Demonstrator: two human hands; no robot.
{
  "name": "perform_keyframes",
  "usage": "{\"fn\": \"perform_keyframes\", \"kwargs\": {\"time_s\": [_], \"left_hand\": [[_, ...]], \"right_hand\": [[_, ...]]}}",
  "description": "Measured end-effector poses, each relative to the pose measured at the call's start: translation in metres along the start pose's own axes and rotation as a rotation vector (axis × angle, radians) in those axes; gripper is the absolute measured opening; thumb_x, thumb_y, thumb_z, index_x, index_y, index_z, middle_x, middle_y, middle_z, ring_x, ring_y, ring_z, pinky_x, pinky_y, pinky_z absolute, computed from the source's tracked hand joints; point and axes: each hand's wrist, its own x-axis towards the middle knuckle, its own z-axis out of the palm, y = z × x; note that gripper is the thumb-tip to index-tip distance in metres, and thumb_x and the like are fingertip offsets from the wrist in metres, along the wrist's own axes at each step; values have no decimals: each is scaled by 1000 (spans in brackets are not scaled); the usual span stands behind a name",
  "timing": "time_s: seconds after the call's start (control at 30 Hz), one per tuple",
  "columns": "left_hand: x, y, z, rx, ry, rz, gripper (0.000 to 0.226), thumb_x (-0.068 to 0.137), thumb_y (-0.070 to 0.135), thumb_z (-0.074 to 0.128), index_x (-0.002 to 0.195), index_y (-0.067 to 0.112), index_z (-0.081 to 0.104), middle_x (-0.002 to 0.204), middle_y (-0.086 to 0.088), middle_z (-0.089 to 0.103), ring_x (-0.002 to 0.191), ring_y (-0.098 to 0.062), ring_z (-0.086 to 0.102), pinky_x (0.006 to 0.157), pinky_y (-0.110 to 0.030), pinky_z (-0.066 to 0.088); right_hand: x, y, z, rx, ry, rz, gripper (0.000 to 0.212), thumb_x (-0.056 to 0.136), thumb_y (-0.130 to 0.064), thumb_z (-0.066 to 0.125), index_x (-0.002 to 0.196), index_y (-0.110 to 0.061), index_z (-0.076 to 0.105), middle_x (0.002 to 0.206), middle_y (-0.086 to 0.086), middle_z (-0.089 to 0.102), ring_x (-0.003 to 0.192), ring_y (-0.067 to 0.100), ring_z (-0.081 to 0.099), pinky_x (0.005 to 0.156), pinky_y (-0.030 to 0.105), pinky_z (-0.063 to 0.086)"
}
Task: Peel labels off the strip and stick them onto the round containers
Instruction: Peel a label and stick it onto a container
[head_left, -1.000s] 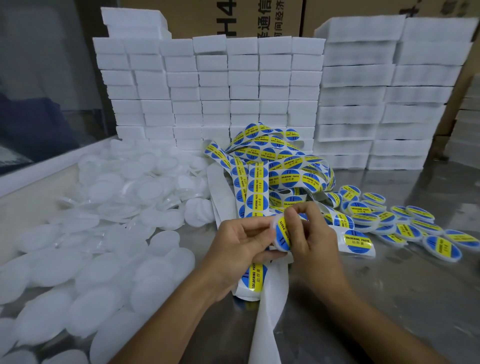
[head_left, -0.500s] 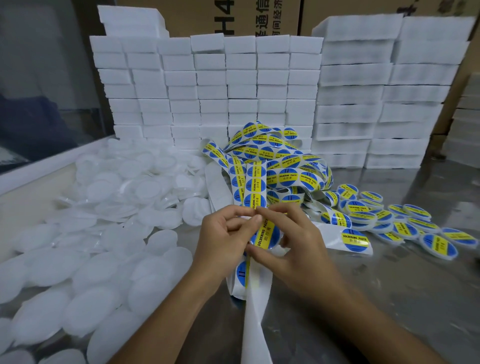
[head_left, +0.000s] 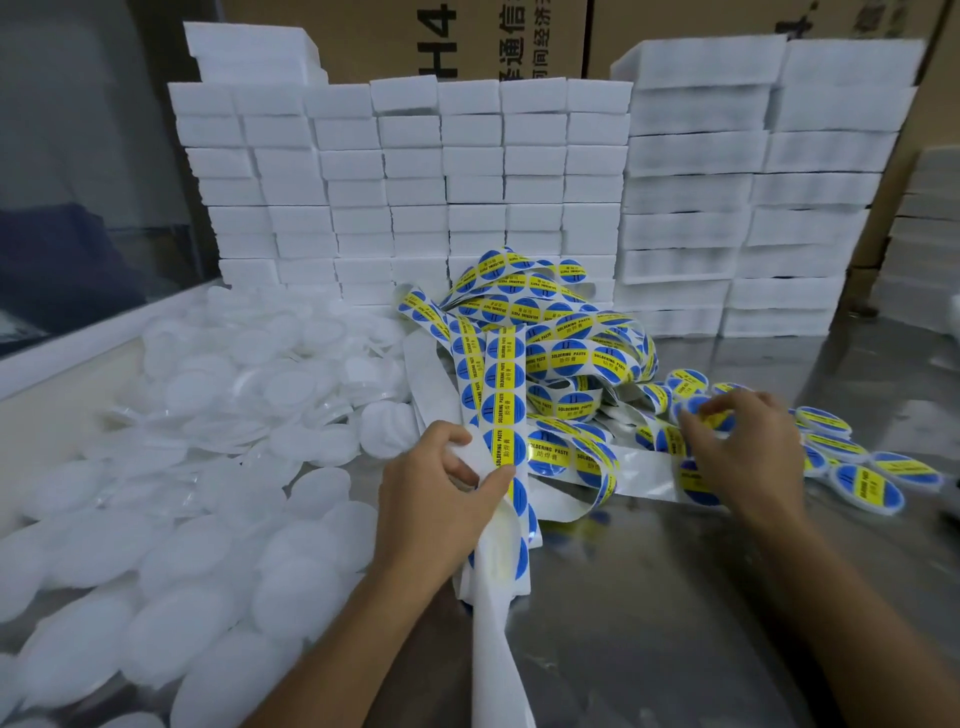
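The left hand (head_left: 441, 483) grips the strip (head_left: 501, 395) mid-table; the right hand (head_left: 740, 447), fingers curled, sets a labelled container (head_left: 698, 410) among the finished ones; best release it face up beside the others, keeping the strip taut for peeling.

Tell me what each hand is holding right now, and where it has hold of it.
The left hand grips the label strip at its near end. The right hand reaches over the labelled containers, fingertips on one; a firm hold cannot be told.
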Motion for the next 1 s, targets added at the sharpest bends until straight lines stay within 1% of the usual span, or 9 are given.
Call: {"fn": "perform_keyframes", "kwargs": {"time_s": [0.13,0.3,0.4,0.47,0.57,0.7,0.83,0.9,1.0], "left_hand": [[4,-1,0,-118,27,-32,36,69,13,86,88,31,61,73,13,59,61,5,57,57,-5,44],[6,-1,-2,-292,-3,-81,43,76,-1,75,90,37,61,73,-1,70,57,-6,65,56,-20,53],[4,3,-4,-380,-41,-74,55,76,-5,71,98,45,59,81,-11,68,54,-20,58,59,-36,54],[3,7,-4,-453,-93,-44,64,76,-7,70,103,49,58,95,0,68,52,-16,55,54,-30,51],[-1,14,-5,-545,-207,33,69,75,-12,66,115,44,56,118,27,60,50,-12,55,50,-20,45],[-4,19,-8,-668,-336,65,69,77,-16,63,122,35,50,131,21,58,81,-32,69,68,-38,52],[-4,23,-10,-701,-417,35,68,77,-19,59,124,28,49,130,13,62,97,-37,67,78,-50,53],[-5,25,-9,-686,-416,9,62,72,-8,63,122,25,51,125,7,65,89,-41,65,78,-47,53],[-6,28,-10,-748,-379,-99,49,68,7,64,115,19,55,109,-1,72,83,-25,67,65,-32,57]], "right_hand": [[5,15,5,-214,-126,182,21,89,-27,63,102,-16,75,109,19,67,100,40,60,91,45,47],[1,7,6,-307,-160,119,38,90,-36,59,120,-15,67,132,15,60,130,36,45,109,54,33],[-10,-11,2,-127,-32,-15,33,88,-32,67,114,-12,71,122,14,67,118,37,54,96,49,43],[-24,-33,-2,121,24,-180,16,88,-24,69,98,-13,74,99,6,73,99,29,64,86,42,49],[-57,-72,-4,457,-157,-300,7,91,-26,67,98,-26,69,82,-13,71,82,5,67,72,17,49],[-89,-100,8,761,-560,-102,24,93,-28,65,117,-30,60,95,-3,74,90,12,70,82,35,57],[-87,-101,8,932,-602,115,33,86,-26,70,117,-20,64,110,6,72,96,15,71,84,38,59],[-83,-100,6,974,-584,176,28,85,-13,73,113,-16,67,107,8,73,93,16,72,79,31,60],[-80,-99,5,986,-568,164,23,83,3,72,101,-11,71,101,13,74,86,19,69,76,25,58]]}}
